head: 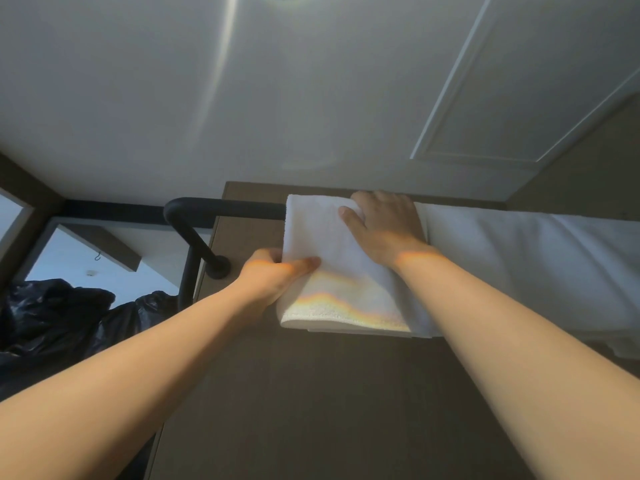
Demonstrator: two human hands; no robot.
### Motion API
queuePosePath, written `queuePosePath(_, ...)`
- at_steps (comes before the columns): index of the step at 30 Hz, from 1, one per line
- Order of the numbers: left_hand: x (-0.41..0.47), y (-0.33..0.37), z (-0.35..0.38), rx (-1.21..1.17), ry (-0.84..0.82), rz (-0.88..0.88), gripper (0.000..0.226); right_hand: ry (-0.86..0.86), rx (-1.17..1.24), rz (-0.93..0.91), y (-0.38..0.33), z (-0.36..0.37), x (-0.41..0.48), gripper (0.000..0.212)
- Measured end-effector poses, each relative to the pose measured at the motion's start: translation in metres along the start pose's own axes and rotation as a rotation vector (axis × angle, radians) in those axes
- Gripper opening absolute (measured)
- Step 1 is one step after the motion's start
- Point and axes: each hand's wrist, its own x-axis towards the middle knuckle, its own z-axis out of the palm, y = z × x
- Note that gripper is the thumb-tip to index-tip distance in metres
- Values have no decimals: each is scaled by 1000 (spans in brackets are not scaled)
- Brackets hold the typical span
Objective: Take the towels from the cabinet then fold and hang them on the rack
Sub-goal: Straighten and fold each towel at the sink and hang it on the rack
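at towel edge, left hand

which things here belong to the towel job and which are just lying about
Job: small white towel, draped over the black rack bar; left hand pinching its edge; right hand resting on its top; larger white towel hung alongside.
Lying about: black plastic bags; wall hook.
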Motion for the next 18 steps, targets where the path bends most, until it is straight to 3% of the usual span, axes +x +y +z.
queuePosePath(3, -5, -2, -3, 27, -16, 12, 30, -3, 57, 19, 0, -6, -12, 41)
queuePosePath(7, -27, -12, -8, 139, -52, -4, 58, 81, 195, 2, -2, -12, -63, 48)
queuePosePath(11, -65, -39, -10, 186, -165, 2, 60, 47, 263, -17, -3, -8, -138, 40)
queuePosePath(15, -105, -78, -3, 415, -181, -3, 36, -123, 306, -1, -6, 4, -213, 43)
queuePosePath(18, -140, -109, 5, 557, -303, 39, 19, -323, 373, 18, -9, 15, -263, 43)
